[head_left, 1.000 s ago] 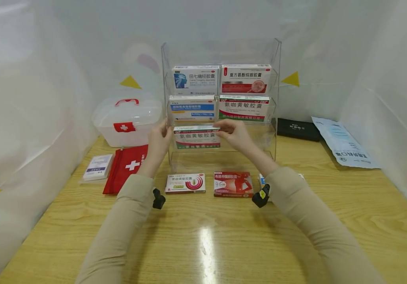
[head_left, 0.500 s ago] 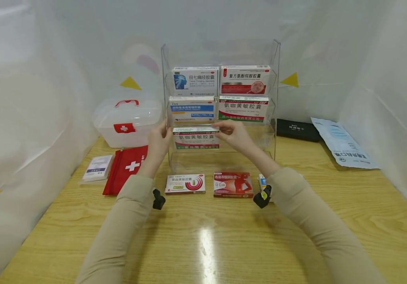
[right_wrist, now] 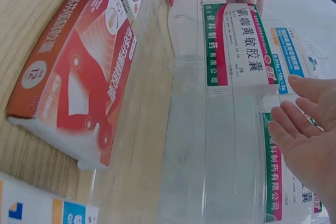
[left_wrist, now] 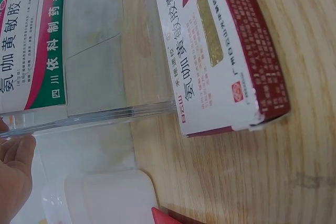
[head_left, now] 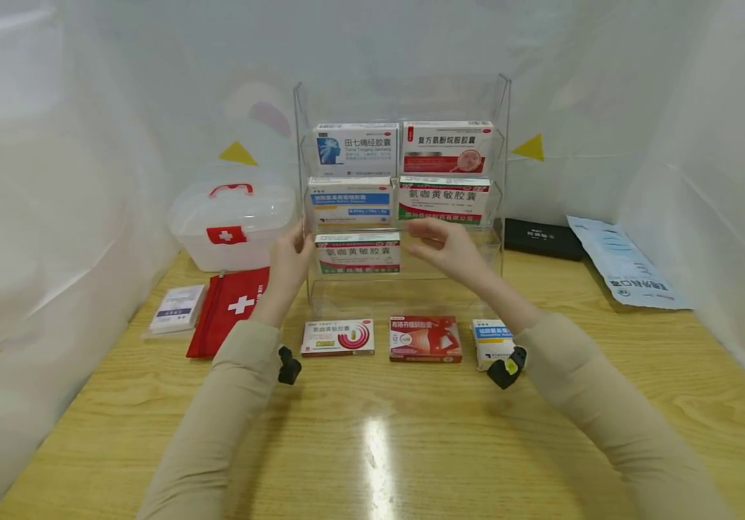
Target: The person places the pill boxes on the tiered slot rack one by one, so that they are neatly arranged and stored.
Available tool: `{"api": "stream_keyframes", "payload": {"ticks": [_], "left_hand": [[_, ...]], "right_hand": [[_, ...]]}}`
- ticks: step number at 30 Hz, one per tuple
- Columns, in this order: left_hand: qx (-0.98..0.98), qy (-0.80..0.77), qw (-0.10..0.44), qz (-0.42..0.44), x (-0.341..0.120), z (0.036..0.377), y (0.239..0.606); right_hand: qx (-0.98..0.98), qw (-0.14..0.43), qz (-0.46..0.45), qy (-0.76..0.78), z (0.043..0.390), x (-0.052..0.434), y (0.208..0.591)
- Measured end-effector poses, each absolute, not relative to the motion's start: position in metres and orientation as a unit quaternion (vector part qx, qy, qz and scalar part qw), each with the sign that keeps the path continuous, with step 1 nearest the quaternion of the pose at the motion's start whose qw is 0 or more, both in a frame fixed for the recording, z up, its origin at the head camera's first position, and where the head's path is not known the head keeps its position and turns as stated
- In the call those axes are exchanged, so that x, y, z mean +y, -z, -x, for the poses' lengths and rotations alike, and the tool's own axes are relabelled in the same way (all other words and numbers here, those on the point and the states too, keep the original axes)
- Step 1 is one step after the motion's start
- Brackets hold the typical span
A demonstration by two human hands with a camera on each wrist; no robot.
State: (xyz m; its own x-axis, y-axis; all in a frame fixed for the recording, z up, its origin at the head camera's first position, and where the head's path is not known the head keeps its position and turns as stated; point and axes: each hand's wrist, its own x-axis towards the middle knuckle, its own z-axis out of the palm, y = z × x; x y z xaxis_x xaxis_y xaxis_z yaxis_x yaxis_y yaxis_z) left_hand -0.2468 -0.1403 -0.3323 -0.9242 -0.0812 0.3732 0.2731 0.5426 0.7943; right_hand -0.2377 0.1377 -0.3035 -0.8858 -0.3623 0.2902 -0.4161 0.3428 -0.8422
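A clear tiered display stand (head_left: 398, 295) holds several medicine boxes. My left hand (head_left: 289, 263) grips the stand's left side edge, with fingers on both sides of the panel in the left wrist view. On the third tier, at the left, a white, green and red medicine box (head_left: 358, 254) leans upright. Just right of that box hovers my right hand (head_left: 453, 249), apart from it, fingers loosely bent and holding nothing. In the right wrist view, the right hand (right_wrist: 310, 114) is in front of the stand, partly covering a similar green-edged box (right_wrist: 274, 182).
Before the stand lie a white-and-red box (head_left: 337, 337), a red box (head_left: 425, 339) and a blue-and-white box (head_left: 492, 342). At left are a first-aid case (head_left: 242, 249), red pouch (head_left: 225, 310) and card pack (head_left: 178, 308); at right, a black case (head_left: 541, 238) and mask packet (head_left: 629, 263).
My right hand has let go of the third-tier box's right end and moved right. The box stays on the tier. My left hand remains at the stand's left edge.
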Motion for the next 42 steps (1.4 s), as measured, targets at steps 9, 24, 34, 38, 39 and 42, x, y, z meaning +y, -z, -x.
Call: {"api": "stream_keyframes", "payload": {"ticks": [9, 24, 34, 38, 39, 42], "left_hand": [[-0.856, 0.476, 0.192, 0.062, -0.140, 0.246, 0.332], [-0.859, 0.469, 0.193, 0.066, -0.139, 0.245, 0.332], [-0.861, 0.470, 0.184, 0.062, -0.139, 0.245, 0.332], [-0.861, 0.471, 0.185, 0.059, -0.139, 0.245, 0.331], [-0.860, 0.471, 0.186, 0.060, -0.139, 0.245, 0.331], [-0.860, 0.470, 0.190, 0.061, -0.140, 0.246, 0.332]], "right_hand": [[-0.807, 0.019, -0.244, -0.538, 0.218, 0.167, 0.306], [-0.827, -0.031, -0.238, -0.509, 0.171, 0.240, 0.306], [-0.854, -0.055, -0.222, -0.468, 0.142, 0.298, 0.313], [-0.871, -0.061, -0.232, -0.429, 0.138, 0.319, 0.321], [-0.875, -0.065, -0.228, -0.422, 0.137, 0.324, 0.324], [-0.884, -0.086, -0.210, -0.408, 0.135, 0.334, 0.332]]}}
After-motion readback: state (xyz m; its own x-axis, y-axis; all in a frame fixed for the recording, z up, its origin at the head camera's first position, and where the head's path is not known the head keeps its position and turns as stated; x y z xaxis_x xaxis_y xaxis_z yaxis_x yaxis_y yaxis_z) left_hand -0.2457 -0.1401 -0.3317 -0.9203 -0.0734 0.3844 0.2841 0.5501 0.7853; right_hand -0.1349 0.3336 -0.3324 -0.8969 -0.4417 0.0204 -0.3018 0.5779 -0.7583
